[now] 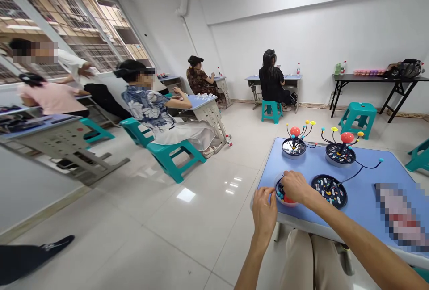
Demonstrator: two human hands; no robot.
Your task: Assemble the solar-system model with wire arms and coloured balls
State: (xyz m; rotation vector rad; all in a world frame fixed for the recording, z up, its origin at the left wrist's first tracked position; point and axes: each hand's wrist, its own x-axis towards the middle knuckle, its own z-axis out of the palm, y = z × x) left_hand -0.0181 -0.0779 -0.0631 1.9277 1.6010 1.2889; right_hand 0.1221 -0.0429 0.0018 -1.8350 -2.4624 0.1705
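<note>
My left hand (pixel 264 209) is at the left side of a small clear plastic tub (pixel 285 204), with its fingers curled against the rim. Over the tub, my right hand (pixel 295 186) dips its bent fingers inside; what they pinch, if anything, is hidden. A red ball (pixel 289 199) and small blue and dark parts show in the tub. Just right of it lies a round black printed base (pixel 322 188) with one dark curved arm rising from it, tipped by a blue ball. Behind stand two solar system models (pixel 294 148) (pixel 339 152) with red centre balls and coloured planets on bent arms.
The blue desk (pixel 365 182) bears a blurred-out flat object (pixel 398 218) at right. Teal stools (pixel 358 118) stand beyond it. Several people sit at other desks; one person leans over at left. A dark shoe (pixel 56 245) shows at lower left. A black table (pixel 368 78) holds bags and bottles.
</note>
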